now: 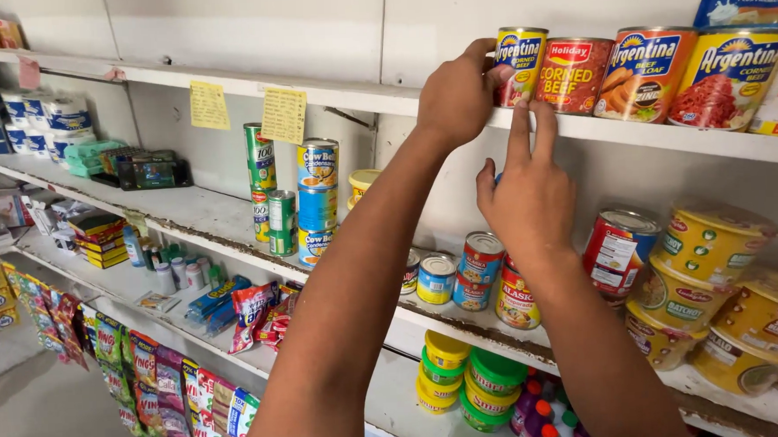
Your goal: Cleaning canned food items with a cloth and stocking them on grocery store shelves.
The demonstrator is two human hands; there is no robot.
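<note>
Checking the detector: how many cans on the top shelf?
4 in a row on the top shelf: yellow can in the left hand, red can, sausage-picture can, large yellow can. More may sit off-frame right.

A: Left hand (458,93) wraps the yellow can (520,66) on the top shelf (331,96), fingertips at its left side.

B: Right hand (528,195) just below, two fingers (532,129) touching the shelf edge under that can.

Bright, even daylight — soft shadows under the shelves, sharp focus, slight wide-angle edge stretch.
</note>
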